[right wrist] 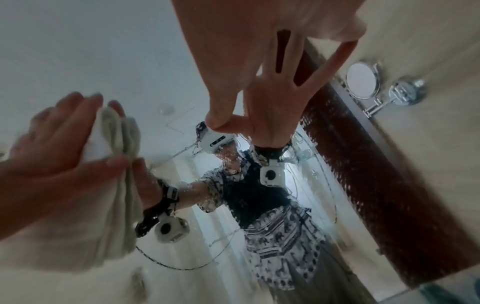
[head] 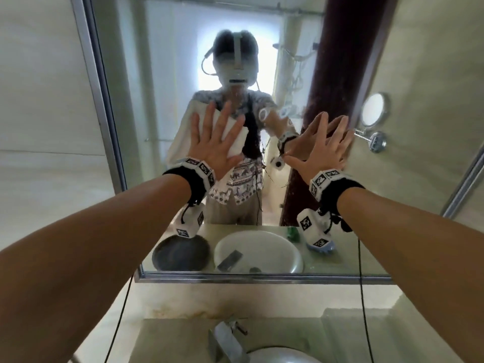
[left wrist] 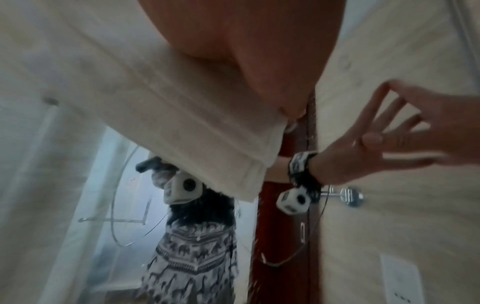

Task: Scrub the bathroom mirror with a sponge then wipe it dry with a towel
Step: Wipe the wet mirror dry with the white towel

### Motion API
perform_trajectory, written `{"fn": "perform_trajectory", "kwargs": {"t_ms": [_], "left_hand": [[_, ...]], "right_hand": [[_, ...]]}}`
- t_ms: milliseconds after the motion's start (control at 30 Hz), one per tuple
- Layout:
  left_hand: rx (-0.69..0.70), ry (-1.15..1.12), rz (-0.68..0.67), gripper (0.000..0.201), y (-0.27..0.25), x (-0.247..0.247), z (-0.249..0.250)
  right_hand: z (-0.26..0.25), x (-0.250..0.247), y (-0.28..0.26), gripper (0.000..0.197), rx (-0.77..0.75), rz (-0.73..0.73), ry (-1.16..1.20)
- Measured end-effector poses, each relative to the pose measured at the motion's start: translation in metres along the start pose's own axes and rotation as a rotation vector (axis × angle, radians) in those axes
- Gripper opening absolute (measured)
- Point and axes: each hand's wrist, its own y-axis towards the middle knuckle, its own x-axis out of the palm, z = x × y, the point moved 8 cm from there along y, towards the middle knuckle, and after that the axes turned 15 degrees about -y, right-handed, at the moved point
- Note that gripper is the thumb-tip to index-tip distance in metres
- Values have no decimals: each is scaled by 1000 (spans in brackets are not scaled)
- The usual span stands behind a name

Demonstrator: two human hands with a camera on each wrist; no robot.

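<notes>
The large wall mirror [head: 157,100] fills the head view, and its glass [right wrist: 337,144] carries water droplets on the right side. My left hand [head: 212,142] lies flat with spread fingers and presses a folded white towel [head: 237,142] against the glass at mid-height. The towel [left wrist: 155,102] hangs under my palm [left wrist: 221,41], and its folds [right wrist: 122,164] show beside my left hand [right wrist: 52,154]. My right hand [head: 322,150] is spread flat on the mirror near its right edge and holds nothing; its fingertips [right wrist: 345,51] meet their reflection. No sponge is seen.
Below the mirror are a chrome faucet [head: 227,336] and a white basin [head: 282,355]. A round swivel mirror [head: 373,108] on a chrome arm juts from the right wall, close to my right hand. Thin black cables hang from both wrists.
</notes>
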Motion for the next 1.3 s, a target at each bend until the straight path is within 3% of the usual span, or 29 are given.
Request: {"fn": "perform_trajectory", "kwargs": {"t_ms": [100,200,300,467,733,867,967,1067,1200,1300], "left_hand": [[-47,-10,97,85,27,-11,14],[1,-24,154,88,34,-14,18],[50,-22,175,91,37,-12,26],[13,8,190,86,49,-8,48],[276,76,136,69,55,16,126],[379,-41,179,56,49,7,115],[372,6,176,43,40,9,97],[363,50,214,52,25,9,80],[223,30,227,66,24,-10,42],[185,28,225,67,38,-18,50]], "right_hand": [[-2,9,4,133,9,22,-21],[-3,13,6,135,3,29,-34],[-1,14,6,135,-7,39,-52],[-3,15,4,134,-24,61,-45],[0,20,3,119,-43,71,-66],[2,22,2,126,-51,66,-57],[2,22,1,132,-47,61,-70],[1,20,0,132,-61,40,-62],[1,21,1,133,-59,51,-81],[1,22,1,133,-52,59,-108]]}}
